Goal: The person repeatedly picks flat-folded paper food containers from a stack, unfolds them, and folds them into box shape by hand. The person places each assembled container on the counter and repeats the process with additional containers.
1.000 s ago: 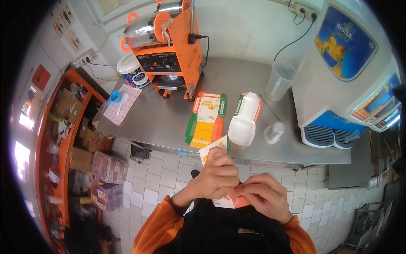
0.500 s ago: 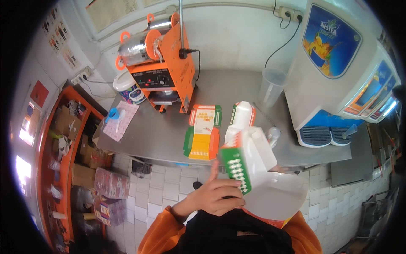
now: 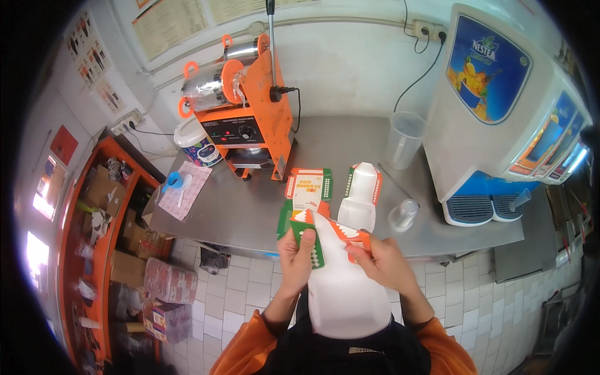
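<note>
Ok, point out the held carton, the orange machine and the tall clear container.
Held carton (image 3: 344, 278), head view: white inside surface.
Orange machine (image 3: 231, 131), head view: black control panel.
Tall clear container (image 3: 405, 142), head view: side wall.

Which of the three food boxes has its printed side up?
The left box on the counter: its print faces up, while the right box there and the held box show mostly white.
</note>
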`<state>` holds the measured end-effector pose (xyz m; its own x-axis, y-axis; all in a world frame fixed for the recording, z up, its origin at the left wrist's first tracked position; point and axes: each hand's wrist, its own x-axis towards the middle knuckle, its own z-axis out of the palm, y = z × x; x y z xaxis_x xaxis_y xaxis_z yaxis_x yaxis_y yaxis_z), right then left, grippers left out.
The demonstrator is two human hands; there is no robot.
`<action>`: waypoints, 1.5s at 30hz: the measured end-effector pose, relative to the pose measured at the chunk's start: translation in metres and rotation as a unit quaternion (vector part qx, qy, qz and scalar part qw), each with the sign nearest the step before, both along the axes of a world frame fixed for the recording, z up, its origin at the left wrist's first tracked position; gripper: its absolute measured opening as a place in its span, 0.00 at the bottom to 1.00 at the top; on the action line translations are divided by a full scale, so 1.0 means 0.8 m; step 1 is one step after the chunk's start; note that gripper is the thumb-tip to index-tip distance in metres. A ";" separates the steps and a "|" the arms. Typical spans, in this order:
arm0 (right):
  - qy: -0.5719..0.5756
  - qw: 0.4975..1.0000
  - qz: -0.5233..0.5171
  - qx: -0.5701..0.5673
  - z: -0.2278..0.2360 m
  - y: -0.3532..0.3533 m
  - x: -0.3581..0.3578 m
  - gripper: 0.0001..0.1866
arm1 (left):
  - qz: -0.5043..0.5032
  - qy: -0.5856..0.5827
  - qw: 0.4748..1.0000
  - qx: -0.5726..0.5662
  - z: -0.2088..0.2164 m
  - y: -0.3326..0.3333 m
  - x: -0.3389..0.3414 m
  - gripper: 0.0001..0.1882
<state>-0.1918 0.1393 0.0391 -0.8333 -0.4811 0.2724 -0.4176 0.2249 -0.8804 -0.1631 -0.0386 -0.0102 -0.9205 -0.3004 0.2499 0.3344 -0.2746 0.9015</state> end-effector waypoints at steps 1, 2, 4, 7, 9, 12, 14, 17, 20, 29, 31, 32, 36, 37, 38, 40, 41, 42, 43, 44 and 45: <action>0.020 1.000 -0.002 0.023 -0.006 -0.005 0.000 0.11 | 0.013 0.056 0.998 -0.022 0.001 -0.004 -0.003 0.14; 0.040 0.998 -0.005 0.046 -0.014 -0.008 0.000 0.12 | 0.039 0.086 0.995 -0.035 0.003 -0.007 -0.006 0.14; 0.137 0.989 -0.044 0.023 -0.030 -0.014 -0.002 0.12 | 0.020 0.125 0.987 -0.102 0.006 -0.010 -0.012 0.12; 0.302 0.942 -0.138 -0.058 -0.058 -0.020 -0.006 0.09 | -0.093 0.127 0.959 -0.234 -0.002 -0.011 -0.017 0.10; 0.306 0.934 -0.183 -0.016 -0.082 -0.018 -0.005 0.07 | -0.076 0.077 0.980 -0.169 -0.028 -0.003 -0.019 0.11; -0.023 0.970 -0.192 -0.145 -0.132 -0.037 0.004 0.10 | 0.021 -0.003 0.991 -0.130 -0.092 0.003 -0.032 0.12; -0.225 0.928 -0.227 -0.192 -0.166 -0.049 -0.003 0.14 | -0.002 -0.098 0.989 -0.110 -0.143 0.002 -0.057 0.11; -0.219 0.932 -0.221 -0.187 -0.205 -0.045 -0.035 0.13 | 0.021 -0.172 0.978 -0.114 -0.197 0.003 -0.120 0.14; 0.057 0.928 -0.359 0.080 -0.236 -0.028 -0.108 0.14 | -0.015 -0.146 0.984 -0.099 -0.222 0.021 -0.183 0.20; 0.011 0.862 -0.448 0.236 -0.359 -0.021 -0.212 0.16 | -0.030 -0.178 0.915 -0.360 -0.342 0.046 -0.289 0.20; 0.025 0.859 -0.488 0.153 -0.367 -0.029 -0.204 0.17 | -0.024 -0.124 0.930 -0.344 -0.347 0.041 -0.285 0.23; 0.001 0.851 -0.516 0.102 -0.367 -0.032 -0.201 0.18 | -0.050 -0.148 0.930 -0.334 -0.343 0.038 -0.283 0.24; 0.072 0.821 -0.503 0.258 -0.361 -0.039 -0.201 0.23 | -0.103 -0.152 0.889 -0.419 -0.317 0.029 -0.282 0.27; 0.074 0.813 -0.506 0.277 -0.359 -0.040 -0.203 0.25 | -0.119 -0.158 0.869 -0.453 -0.313 0.029 -0.284 0.28; 0.081 0.807 -0.503 0.299 -0.359 -0.040 -0.205 0.26 | -0.116 -0.130 0.862 -0.476 -0.311 0.028 -0.285 0.28; 0.043 0.817 -0.493 0.296 -0.360 -0.040 -0.208 0.23 | -0.154 -0.146 0.841 -0.498 -0.312 0.029 -0.292 0.26; 0.003 0.818 -0.490 0.301 -0.361 -0.039 -0.209 0.21 | -0.176 -0.156 0.829 -0.507 -0.313 0.028 -0.295 0.25; -0.004 0.832 -0.474 0.288 -0.361 -0.038 -0.210 0.21 | -0.170 -0.129 0.842 -0.495 -0.312 0.028 -0.301 0.25; -0.033 0.842 -0.461 0.279 -0.361 -0.037 -0.208 0.20 | -0.175 -0.122 0.847 -0.488 -0.311 0.024 -0.304 0.25; -0.068 0.848 -0.452 0.269 -0.361 -0.035 -0.208 0.20 | -0.207 -0.132 0.842 -0.479 -0.306 0.018 -0.305 0.25; -0.076 0.856 -0.438 0.264 -0.359 -0.033 -0.206 0.19 | -0.186 -0.082 0.852 -0.482 -0.302 0.009 -0.303 0.28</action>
<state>-0.3567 0.1127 -0.2483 -0.9437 0.3241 0.0658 0.2256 0.7765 -0.5884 -0.4056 -0.0313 -0.2514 -0.9536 0.2919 0.0739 0.2332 0.5604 0.7947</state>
